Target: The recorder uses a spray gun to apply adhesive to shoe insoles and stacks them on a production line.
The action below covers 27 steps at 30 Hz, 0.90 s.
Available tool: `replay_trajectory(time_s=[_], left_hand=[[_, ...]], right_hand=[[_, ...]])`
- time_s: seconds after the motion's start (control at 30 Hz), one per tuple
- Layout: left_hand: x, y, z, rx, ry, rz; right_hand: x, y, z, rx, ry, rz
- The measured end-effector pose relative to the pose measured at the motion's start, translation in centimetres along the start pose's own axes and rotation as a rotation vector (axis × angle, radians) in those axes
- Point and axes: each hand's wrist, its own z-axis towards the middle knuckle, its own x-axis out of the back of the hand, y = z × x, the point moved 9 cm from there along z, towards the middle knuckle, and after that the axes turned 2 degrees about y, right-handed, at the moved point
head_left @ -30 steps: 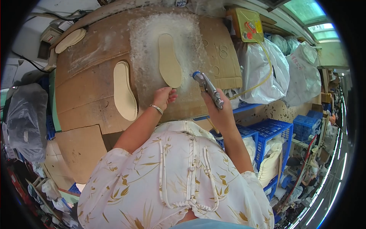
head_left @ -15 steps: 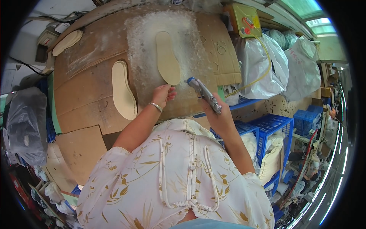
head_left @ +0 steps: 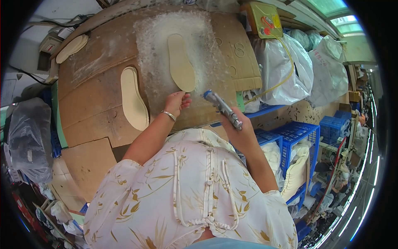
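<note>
A cream insole (head_left: 181,62) lies on a patch of cardboard crusted with whitish residue. Its near, wider end is pinched between the thumb and fingers of my left hand (head_left: 176,102), the other fingers loosely curled. My right hand (head_left: 241,133) is wrapped round a silver spray gun (head_left: 225,110) with a blue tip. That tip points up and left toward the insole, a short way off its near end. Left of the insole sits a small stack of similar insoles (head_left: 134,99). Another stack (head_left: 72,48) rests at the far left corner.
Brown cardboard (head_left: 99,89) covers the bench. A yellowish can (head_left: 262,20) stands at the far right, with a yellow hose (head_left: 292,62) running down from it. White plastic bags (head_left: 286,74) hang beyond the right edge. Blue crates (head_left: 296,135) holding insoles stand by my right arm.
My right hand has drawn the spray gun slightly toward me and to the right, away from the insole. My left hand keeps its pinch on the insole's near end.
</note>
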Motion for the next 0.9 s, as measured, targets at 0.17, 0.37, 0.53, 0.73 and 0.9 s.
replay_trajectory(time_s=[0.17, 0.37, 0.53, 0.73, 0.9], left_hand=[[-0.2, 0.1, -0.3, 0.001, 0.006, -0.009], [-0.1, -0.1, -0.2, 0.002, -0.038, -0.013], [-0.1, -0.4, -0.4, -0.003, -0.096, -0.035], [-0.1, -0.3, -0.9, 0.026, -0.119, -0.023], [0.0, -0.5, -0.7, 0.034, -0.13, -0.028]], right_hand=[[-0.3, 0.4, -0.4, -0.034, -0.039, 0.03], [-0.5, -0.2, -1.3, -0.041, -0.077, 0.053], [0.4, 0.9, -1.1, -0.022, 0.004, 0.009], [-0.4, 0.7, -2.3, -0.034, -0.078, 0.001], [0.3, 0.8, -2.4, -0.058, -0.023, 0.027]])
